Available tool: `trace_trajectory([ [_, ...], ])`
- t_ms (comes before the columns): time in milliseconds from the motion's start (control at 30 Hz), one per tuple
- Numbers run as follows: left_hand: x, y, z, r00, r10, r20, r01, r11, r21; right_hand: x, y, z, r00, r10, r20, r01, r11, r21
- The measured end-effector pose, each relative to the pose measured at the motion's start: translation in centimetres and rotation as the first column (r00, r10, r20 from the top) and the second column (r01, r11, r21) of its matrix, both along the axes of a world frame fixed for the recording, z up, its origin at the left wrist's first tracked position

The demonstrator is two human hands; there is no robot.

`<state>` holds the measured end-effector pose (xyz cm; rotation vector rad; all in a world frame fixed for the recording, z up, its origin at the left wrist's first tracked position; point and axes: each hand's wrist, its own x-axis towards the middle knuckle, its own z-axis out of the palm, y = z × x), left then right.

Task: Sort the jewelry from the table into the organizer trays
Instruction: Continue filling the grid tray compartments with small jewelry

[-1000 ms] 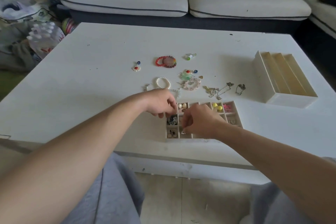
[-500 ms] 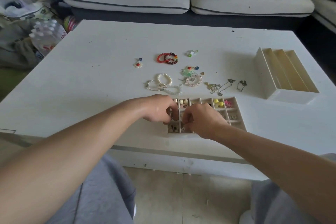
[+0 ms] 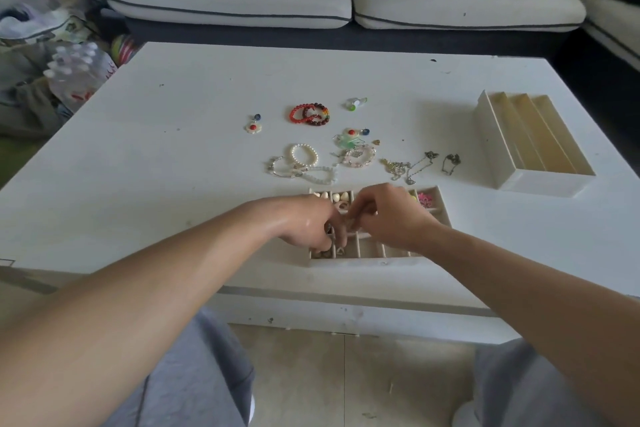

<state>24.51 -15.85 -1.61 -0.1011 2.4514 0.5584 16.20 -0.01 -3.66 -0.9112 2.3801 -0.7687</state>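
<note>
jewelry (image 3: 349,156) lies on the table (image 3: 173,156) behind the grid tray (image 3: 363,262), slotted tray (image 3: 490,139) at right.

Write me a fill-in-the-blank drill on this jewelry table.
The slotted tray has ____ long slots.
The pearl bracelet lies on the ____.
The left hand and right hand meet over the flat tray with small ____.
The pink charm sits in that tray's far ____ corner.
Missing: three; table; compartments; right.
</note>
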Motion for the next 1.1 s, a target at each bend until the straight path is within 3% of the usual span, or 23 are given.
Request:
trace_trajectory([
  [133,-0.8,-0.5,0.6,0.998,0.03,-0.05,-0.029,0.999,0.031,-2.1,0.3,0.4,0.996,-0.085,-0.018,0.084,0.996,-0.042],
  [267,-2.1,-2.1,0.9,0.969,0.145,-0.198,-0.135,0.989,0.065,-5.6,0.2,0.3,0.98,-0.196,-0.041,0.192,0.977,-0.097],
  [567,-7.9,-3.0,-1.1,0.773,0.433,-0.463,-0.389,0.901,0.193,-11.8,-2.9,-2.7,0.937,-0.325,-0.128,0.314,0.944,-0.101],
  [900,-12.1,-2.2,-2.8,0.701,0.52,-0.489,-0.461,0.853,0.245,-17.4,-6.2,-5.5,0.897,-0.398,-0.192,0.39,0.917,-0.082],
  [1100,-12.2,-3.1,-3.1,0.694,0.557,-0.457,-0.485,0.83,0.275,-17.2,-6.8,-5.3,0.926,-0.309,-0.214,0.304,0.951,-0.057],
])
